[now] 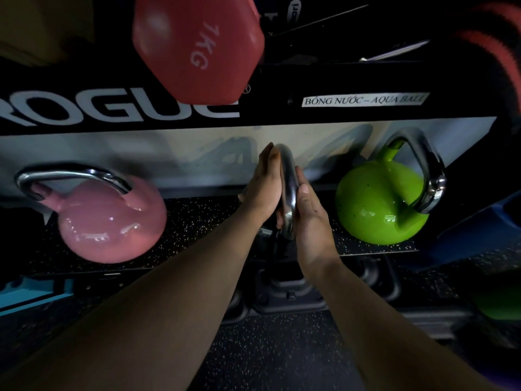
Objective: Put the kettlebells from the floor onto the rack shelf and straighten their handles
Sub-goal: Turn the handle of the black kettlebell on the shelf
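Your left hand [263, 190] and right hand [308, 213] press flat, grip clamped, on the chrome handle [288, 190] of a dark kettlebell [267, 238] on the rack shelf [197, 221], between the pink kettlebell [112, 221] at left and green kettlebell [377, 204] at right.

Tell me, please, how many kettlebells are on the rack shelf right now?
3. The pink kettlebell sits left, the green kettlebell right, and a dark kettlebell in the middle, mostly hidden, its handle pressed between the left hand and right hand. Others may sit outside view.
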A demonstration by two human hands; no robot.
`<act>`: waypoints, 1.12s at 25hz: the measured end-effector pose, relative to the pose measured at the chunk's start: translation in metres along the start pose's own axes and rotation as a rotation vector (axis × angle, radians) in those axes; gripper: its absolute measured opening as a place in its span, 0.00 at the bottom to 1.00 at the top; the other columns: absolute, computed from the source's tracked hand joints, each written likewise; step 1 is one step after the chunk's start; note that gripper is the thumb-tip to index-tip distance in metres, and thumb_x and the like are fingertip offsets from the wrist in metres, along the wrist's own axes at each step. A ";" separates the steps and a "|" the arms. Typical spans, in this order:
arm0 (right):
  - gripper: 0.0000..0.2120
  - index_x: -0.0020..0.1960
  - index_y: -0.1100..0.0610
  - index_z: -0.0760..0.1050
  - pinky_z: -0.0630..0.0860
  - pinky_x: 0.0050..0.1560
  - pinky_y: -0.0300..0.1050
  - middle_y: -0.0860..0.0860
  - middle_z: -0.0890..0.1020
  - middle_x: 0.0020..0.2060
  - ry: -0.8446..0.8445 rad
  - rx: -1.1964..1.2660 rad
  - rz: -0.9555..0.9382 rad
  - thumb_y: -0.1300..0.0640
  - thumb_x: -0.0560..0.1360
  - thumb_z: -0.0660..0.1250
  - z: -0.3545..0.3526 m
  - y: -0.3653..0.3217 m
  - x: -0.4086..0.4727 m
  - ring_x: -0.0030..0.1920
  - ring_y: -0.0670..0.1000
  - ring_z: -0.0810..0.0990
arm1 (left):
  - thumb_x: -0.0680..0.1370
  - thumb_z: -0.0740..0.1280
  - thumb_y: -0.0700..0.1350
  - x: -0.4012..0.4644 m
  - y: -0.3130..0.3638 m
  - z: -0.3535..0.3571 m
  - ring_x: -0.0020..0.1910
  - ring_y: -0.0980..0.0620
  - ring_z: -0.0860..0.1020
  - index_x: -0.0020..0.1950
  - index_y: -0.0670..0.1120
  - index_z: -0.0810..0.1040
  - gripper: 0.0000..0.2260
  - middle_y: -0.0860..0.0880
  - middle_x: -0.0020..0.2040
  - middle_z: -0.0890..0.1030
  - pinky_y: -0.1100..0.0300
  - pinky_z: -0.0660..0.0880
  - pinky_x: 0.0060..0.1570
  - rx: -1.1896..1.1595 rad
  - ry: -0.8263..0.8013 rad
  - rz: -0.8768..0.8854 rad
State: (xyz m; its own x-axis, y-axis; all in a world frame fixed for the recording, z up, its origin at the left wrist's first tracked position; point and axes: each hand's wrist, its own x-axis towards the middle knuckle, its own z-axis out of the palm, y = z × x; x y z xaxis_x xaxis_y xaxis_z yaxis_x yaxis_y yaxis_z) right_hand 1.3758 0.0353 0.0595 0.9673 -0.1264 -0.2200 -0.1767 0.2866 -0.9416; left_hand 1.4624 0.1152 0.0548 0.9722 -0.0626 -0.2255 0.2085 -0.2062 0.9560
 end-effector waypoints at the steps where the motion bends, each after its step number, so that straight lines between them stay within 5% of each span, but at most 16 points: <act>1: 0.19 0.74 0.41 0.66 0.75 0.50 0.46 0.52 0.80 0.63 -0.007 0.000 -0.002 0.46 0.84 0.52 -0.001 0.000 0.000 0.51 0.49 0.78 | 0.77 0.45 0.67 0.000 0.000 -0.001 0.75 0.46 0.64 0.77 0.60 0.57 0.30 0.50 0.77 0.66 0.39 0.52 0.74 0.008 -0.001 0.010; 5: 0.20 0.74 0.39 0.64 0.77 0.52 0.44 0.43 0.79 0.63 -0.025 -0.070 -0.025 0.45 0.84 0.50 -0.003 0.001 0.000 0.57 0.46 0.80 | 0.81 0.45 0.64 -0.001 0.002 -0.001 0.76 0.45 0.62 0.78 0.58 0.56 0.26 0.49 0.77 0.65 0.37 0.51 0.74 0.042 -0.002 0.025; 8: 0.19 0.73 0.36 0.64 0.75 0.47 0.41 0.52 0.79 0.61 -0.006 -0.110 -0.030 0.43 0.83 0.49 -0.001 0.003 0.000 0.51 0.48 0.78 | 0.83 0.45 0.60 0.000 0.002 -0.002 0.76 0.47 0.62 0.79 0.54 0.57 0.25 0.48 0.77 0.64 0.40 0.53 0.75 0.020 -0.008 0.067; 16: 0.20 0.73 0.35 0.62 0.75 0.41 0.32 0.57 0.79 0.62 -0.005 -0.188 -0.041 0.42 0.83 0.48 0.001 0.006 0.000 0.51 0.48 0.77 | 0.84 0.45 0.58 0.000 0.004 -0.007 0.75 0.46 0.63 0.79 0.51 0.55 0.25 0.45 0.78 0.63 0.54 0.58 0.71 0.059 -0.048 0.089; 20: 0.19 0.72 0.34 0.63 0.79 0.49 0.43 0.49 0.83 0.56 -0.045 -0.300 -0.034 0.41 0.82 0.51 -0.011 -0.002 0.002 0.46 0.45 0.83 | 0.82 0.45 0.62 -0.005 0.008 -0.011 0.75 0.45 0.64 0.79 0.56 0.54 0.27 0.46 0.78 0.63 0.54 0.57 0.69 0.142 -0.069 0.046; 24: 0.18 0.70 0.42 0.70 0.74 0.64 0.56 0.50 0.79 0.60 0.024 -0.555 -0.102 0.48 0.80 0.63 -0.030 -0.029 0.011 0.59 0.50 0.79 | 0.81 0.48 0.63 -0.029 0.001 -0.046 0.76 0.45 0.63 0.76 0.57 0.62 0.25 0.49 0.76 0.68 0.36 0.50 0.73 0.720 0.040 0.224; 28: 0.22 0.70 0.47 0.69 0.69 0.66 0.57 0.56 0.74 0.61 0.061 -1.049 -0.448 0.51 0.77 0.65 -0.013 -0.058 0.017 0.63 0.59 0.71 | 0.82 0.50 0.60 -0.043 -0.003 -0.122 0.78 0.46 0.55 0.75 0.51 0.65 0.25 0.47 0.78 0.64 0.37 0.42 0.74 0.985 0.222 0.302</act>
State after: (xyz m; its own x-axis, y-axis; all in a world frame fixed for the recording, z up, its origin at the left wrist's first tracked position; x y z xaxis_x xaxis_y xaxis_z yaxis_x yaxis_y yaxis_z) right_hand 1.4001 0.0042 0.1067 0.9762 -0.0713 0.2047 0.0896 -0.7270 -0.6808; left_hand 1.4329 0.2380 0.0848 0.9878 -0.0844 0.1311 -0.1276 -0.9205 0.3692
